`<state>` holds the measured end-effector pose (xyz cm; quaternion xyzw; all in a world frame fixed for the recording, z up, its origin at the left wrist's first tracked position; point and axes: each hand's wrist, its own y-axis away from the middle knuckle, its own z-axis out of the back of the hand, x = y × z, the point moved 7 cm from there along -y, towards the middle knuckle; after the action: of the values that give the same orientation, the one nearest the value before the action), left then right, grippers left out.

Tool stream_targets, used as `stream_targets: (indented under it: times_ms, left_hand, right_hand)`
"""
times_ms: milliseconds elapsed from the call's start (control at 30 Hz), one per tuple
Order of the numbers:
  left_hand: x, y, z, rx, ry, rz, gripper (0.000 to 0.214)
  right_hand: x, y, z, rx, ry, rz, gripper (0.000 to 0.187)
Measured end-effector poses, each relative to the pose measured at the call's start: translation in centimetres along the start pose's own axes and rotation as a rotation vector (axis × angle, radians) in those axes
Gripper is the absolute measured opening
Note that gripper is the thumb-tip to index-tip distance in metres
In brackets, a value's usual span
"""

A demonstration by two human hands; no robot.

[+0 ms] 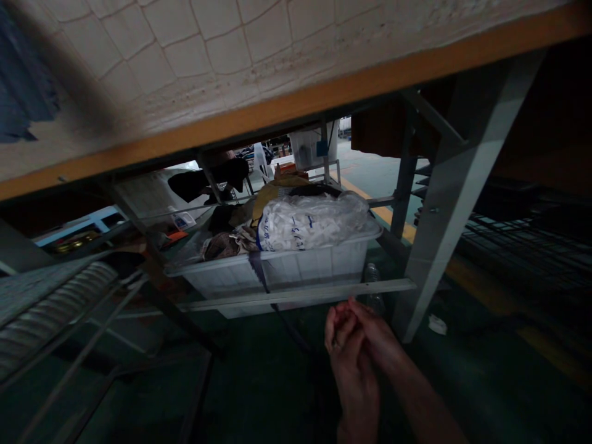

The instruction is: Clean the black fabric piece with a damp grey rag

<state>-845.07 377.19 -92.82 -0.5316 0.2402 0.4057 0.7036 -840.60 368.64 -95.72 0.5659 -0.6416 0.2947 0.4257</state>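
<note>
Under the counter [296, 105], down near the dark green floor [259, 382], both hands were pressed together just below the metal crossbar [296, 295] that runs along the front of the frame. The left hand [354, 370] and right hand [377, 336] overlapped, fingers [340, 320] curled in toward each other, and honestly I couldn't tell if they were pinching something small or just clasped, it was too dim. Right behind the bar sat a white plastic bin [296, 268] on the lower shelf, with a clear bag of white pieces [312, 222] piled on top along with some rags.

Risk-wise: it was dark and cramped, so anything tiny between those fingers could've slipped and vanished on the floor. Knuckles were close to the crossbar edge and the grey leg [444, 197], easy to scrape. A black cable [289, 324] hung beside the hands too, so a snag looked possible.
</note>
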Motion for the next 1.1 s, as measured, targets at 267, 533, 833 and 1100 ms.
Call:
stream_targets:
  times_ms: [267, 533, 833, 1100]
  left_hand:
    - [2.7, -2.4, 2.5, -0.331, 1.507, 0.799, 0.018]
    - [1.6, -1.8, 1.6, -0.286, 1.651, 0.801, 0.012]
    - [3.0, -1.3, 2.6, -0.367, 1.538, 0.889, 0.003]
    - [2.6, -2.5, 5.0, -0.215, 1.098, 0.556, 0.013]
  right_hand:
    - [2.0, 2.1, -1.5, 0.002, 0.015, 0.16, 0.036]
    - [3.6, 4.0, -4.4, 0.245, 0.259, 0.219, 0.032]
    - [4.1, 4.7, -5.2, 0.239, 0.454, 0.442, 0.019]
    - [5.2, 5.4, -5.7, 0.173, 0.809, 0.635, 0.019]
